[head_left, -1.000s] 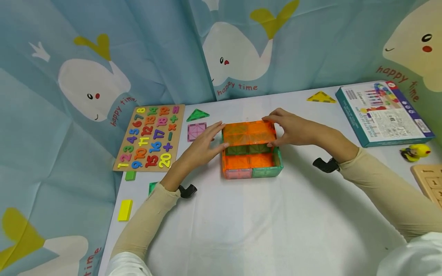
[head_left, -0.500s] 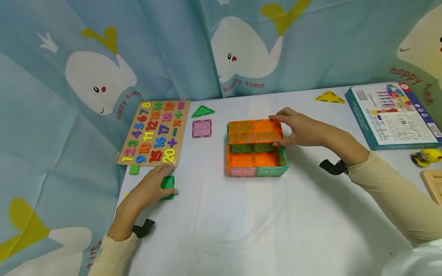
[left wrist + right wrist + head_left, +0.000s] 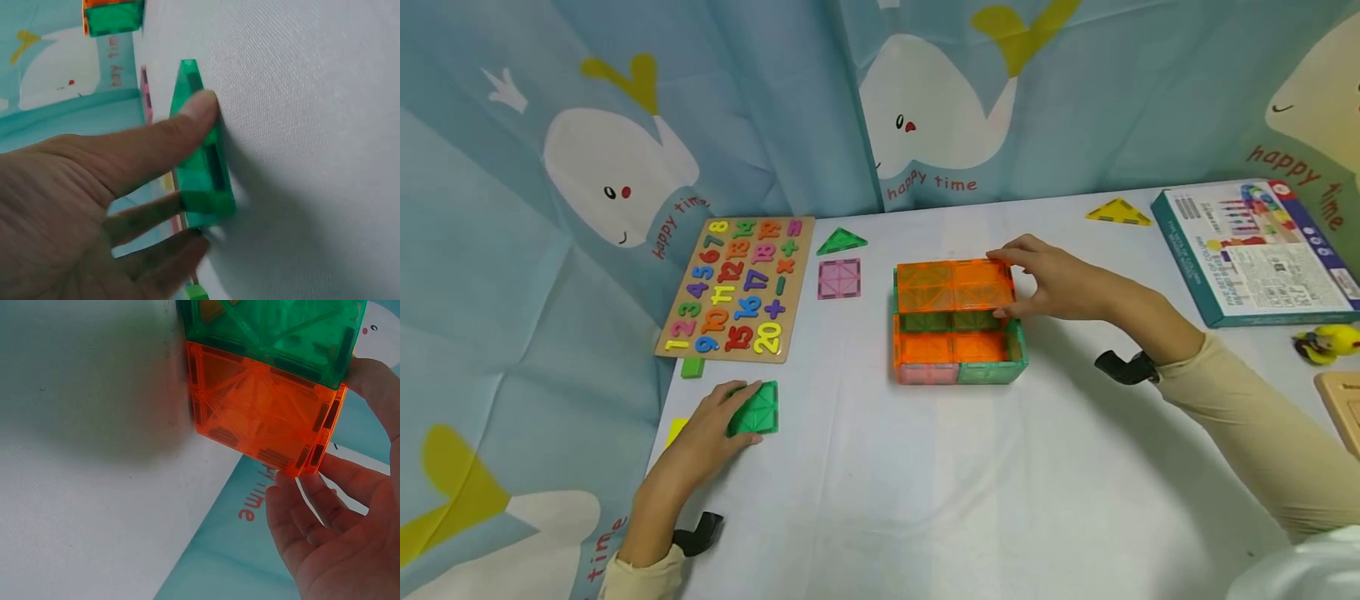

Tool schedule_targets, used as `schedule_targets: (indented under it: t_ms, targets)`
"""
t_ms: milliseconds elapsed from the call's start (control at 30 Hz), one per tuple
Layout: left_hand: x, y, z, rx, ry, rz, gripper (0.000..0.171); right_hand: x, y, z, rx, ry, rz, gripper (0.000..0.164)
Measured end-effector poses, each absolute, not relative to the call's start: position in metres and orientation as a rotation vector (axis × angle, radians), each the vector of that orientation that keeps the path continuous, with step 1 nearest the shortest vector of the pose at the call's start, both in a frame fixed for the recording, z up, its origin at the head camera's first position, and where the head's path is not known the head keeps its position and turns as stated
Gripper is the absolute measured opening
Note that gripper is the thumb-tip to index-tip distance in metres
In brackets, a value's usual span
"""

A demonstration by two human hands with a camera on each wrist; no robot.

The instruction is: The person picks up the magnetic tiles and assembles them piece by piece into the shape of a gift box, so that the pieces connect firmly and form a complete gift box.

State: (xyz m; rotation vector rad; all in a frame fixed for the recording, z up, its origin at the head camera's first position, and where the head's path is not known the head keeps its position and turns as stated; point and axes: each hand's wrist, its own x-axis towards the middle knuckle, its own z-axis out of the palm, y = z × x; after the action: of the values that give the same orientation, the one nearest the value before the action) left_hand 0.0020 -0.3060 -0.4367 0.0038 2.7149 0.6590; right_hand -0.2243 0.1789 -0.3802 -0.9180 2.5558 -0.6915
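Toward the table's left side my left hand [image 3: 702, 443] grips a green square magnetic tile [image 3: 762, 408], fingers at its far edge and thumb at its near edge. In the left wrist view the thumb presses on the green piece's side, with fingers opposite. A box of see-through magnetic tiles [image 3: 992, 373] stands mid-table, with orange, green and pink walls and an open front part. Its raised orange top [image 3: 956, 287] covers the back half. My right hand [image 3: 1054, 279] holds that top's right end, fingertips at the far corner and thumb at the near one.
Behind lie a pink square tile [image 3: 838, 278], a green triangle tile [image 3: 841, 242] and a yellow triangle tile [image 3: 1117, 212]. A number puzzle board [image 3: 793, 300] is at left, beside a green block [image 3: 692, 367] and a yellow block [image 3: 677, 428]. At right are a boxed set [image 3: 1262, 258] and a yellow toy figure [image 3: 1326, 342].
My left hand has left the box's orange top and moved left and nearer, onto the green square tile. The right hand keeps its hold on the top. The head view has shifted slightly.
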Motion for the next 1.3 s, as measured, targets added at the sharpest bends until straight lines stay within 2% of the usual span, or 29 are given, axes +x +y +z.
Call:
schedule_targets:
  t_ms: [167,300,467,700,1300]
  targets:
    - [-0.011,-0.29,-0.439,0.055,2.816,0.67,0.083,-0.223,0.179,-0.38,-0.921,2.56,-0.695,0.085]
    - [-0.031,-0.261,-0.434,0.189,2.89,0.835,0.08,-0.223,0.18,-0.38,-0.918,2.558,-0.7,0.084]
    - [-0.058,-0.206,-0.42,0.47,2.9,1.001,0.08,-0.223,0.181,-0.381,-0.906,2.555,-0.701,0.084]
    - [-0.09,-0.149,-0.416,0.896,2.905,0.84,0.084,-0.223,0.177,-0.382,-0.904,2.548,-0.705,0.085]
    - [-0.109,-0.133,-0.418,0.896,2.855,0.752,0.074,-0.224,0.179,-0.381,-0.914,2.553,-0.705,0.084]
